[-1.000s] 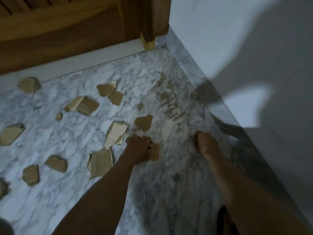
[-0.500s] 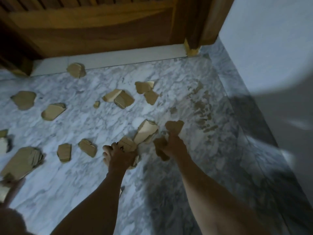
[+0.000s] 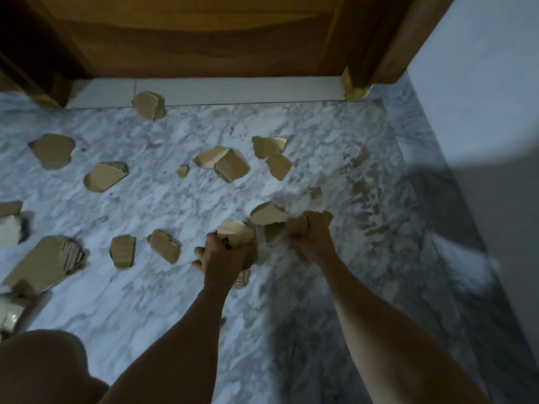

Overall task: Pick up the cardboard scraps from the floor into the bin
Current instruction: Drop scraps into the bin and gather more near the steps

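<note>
Brown cardboard fills both my hands; my left hand (image 3: 224,255) is curled round a pale scrap (image 3: 236,233) with faint print on it, a second ribbed piece (image 3: 242,277) showing under my palm; my right hand (image 3: 310,239) grips another torn scrap (image 3: 297,224) just beside it, and a light piece (image 3: 267,214) lies on the floor touching the far side of what I hold. Both arms reach down over the grey-veined marble floor (image 3: 180,310).

To my left lie 2 small scraps (image 3: 163,245) (image 3: 122,252) side by side, and past them a big ribbed sheet (image 3: 43,265) near the edge of view. Farther out are a pair of overlapping pieces (image 3: 223,164), 2 more (image 3: 271,156) to their right, a tiny crumb (image 3: 182,171), a wedge (image 3: 105,177), a rounded piece (image 3: 52,150); 1 scrap (image 3: 148,105) rests against the white threshold (image 3: 248,90) under the wooden door (image 3: 189,33). Brown flecks (image 3: 361,188) speckle the floor towards the white wall (image 3: 478,91). My bare knee (image 3: 40,371) sits low at the left. I cannot see the bin.
</note>
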`<state>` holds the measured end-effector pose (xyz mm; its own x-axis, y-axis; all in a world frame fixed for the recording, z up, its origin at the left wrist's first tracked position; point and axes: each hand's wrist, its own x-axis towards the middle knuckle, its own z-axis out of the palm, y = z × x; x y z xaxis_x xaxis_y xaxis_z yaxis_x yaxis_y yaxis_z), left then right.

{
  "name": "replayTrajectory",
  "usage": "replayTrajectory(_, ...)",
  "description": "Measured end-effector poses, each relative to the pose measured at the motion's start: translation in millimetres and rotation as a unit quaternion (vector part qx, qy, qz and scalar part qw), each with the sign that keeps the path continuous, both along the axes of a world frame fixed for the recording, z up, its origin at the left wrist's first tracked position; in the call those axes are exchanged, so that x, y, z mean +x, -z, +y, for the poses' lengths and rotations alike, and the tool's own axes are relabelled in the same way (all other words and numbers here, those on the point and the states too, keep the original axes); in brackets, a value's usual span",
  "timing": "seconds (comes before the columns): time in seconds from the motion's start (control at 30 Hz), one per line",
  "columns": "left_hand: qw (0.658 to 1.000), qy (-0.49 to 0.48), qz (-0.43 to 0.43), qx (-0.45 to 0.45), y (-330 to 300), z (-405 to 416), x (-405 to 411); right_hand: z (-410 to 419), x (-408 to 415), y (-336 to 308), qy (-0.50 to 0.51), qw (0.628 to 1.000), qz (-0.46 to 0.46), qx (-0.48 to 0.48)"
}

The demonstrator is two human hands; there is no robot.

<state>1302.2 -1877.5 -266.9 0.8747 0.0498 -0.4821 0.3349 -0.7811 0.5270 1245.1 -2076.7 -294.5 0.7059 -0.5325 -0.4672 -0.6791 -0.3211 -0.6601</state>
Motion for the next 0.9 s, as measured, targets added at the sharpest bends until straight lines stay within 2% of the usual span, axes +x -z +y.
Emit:
replayTrajectory(0.1,0.995,0.044,-0.036,-0.084,-7.2,-33.5,26.9,-33.6,13.3,1.2,-0.017,0.999,0.034,-0.008)
replayTrajectory(0.17,0.983,0.142,-0.112,-0.044,-4.7,-58.9,36.9,-46.8,4.1,11.5,-0.085,0.990,0.096,-0.054)
replayTrajectory(0.2,0.974,0.182,-0.131,-0.016,-1.1,-70.0,39.3,-48.8,-4.5,17.4,-0.089,0.989,0.101,-0.060)
replayTrajectory(0.3,0.953,0.259,-0.152,0.044,9.6,-84.8,39.5,-46.3,-18.2,21.8,-0.053,0.991,0.077,-0.091)
replayTrajectory(0.37,0.945,0.280,-0.158,0.067,16.9,-85.8,40.3,-50.0,-12.5,16.9,-0.066,0.987,0.101,-0.109)
replayTrajectory(0.43,0.948,0.277,-0.124,0.095,19.0,-86.6,45.3,-56.3,-4.6,12.1,-0.091,0.981,0.135,-0.109)
replayTrajectory(0.57,0.957,0.245,-0.008,0.153,24.6,-91.7,42.7,-60.5,-1.4,16.8,-0.128,0.971,0.147,-0.136)
replayTrajectory(0.73,0.947,0.230,-0.027,0.222,34.3,-110.3,16.9,-52.1,-2.6,18.7,-0.115,0.977,0.101,-0.146)
replayTrajectory(0.83,0.960,0.193,0.022,0.200,34.5,-115.9,22.0,-49.6,0.9,14.9,-0.118,0.981,0.101,-0.120)
replayTrajectory(0.9,0.967,0.173,0.033,0.184,35.7,-115.5,21.5,-51.7,14.5,6.1,-0.071,0.994,0.071,-0.035)
